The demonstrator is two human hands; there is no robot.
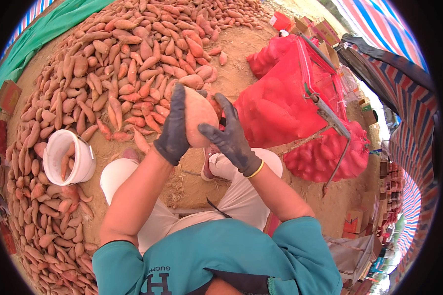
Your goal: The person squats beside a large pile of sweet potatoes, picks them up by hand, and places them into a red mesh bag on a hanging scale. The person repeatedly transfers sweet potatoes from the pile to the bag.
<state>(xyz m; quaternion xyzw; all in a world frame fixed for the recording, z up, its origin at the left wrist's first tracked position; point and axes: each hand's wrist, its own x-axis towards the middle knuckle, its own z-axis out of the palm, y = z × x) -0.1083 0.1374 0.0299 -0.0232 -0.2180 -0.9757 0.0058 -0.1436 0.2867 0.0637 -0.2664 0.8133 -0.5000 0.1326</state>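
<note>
Between my black-gloved hands, above my knees, is a large pale-orange sweet potato (199, 116). My left hand (174, 129) grips its left side, the fingers pointing away from me. My right hand (233, 136) touches the lower right of it with the thumb, its other fingers spread along the far right side. Part of a darker reddish sweet potato (215, 105) shows behind, beside the right fingers; whether a hand touches it is hidden. A large heap of sweet potatoes (133, 59) lies on the ground beyond my hands and down the left.
At left stands a white bucket (86, 166) with a few sweet potatoes inside. To the right, a filled red mesh bag (273, 107) hangs at a metal frame (330, 114), with another full mesh bag (328, 156) beside it. Cardboard boxes (354, 221) stand farther right. Green sheeting (40, 40) borders the heap.
</note>
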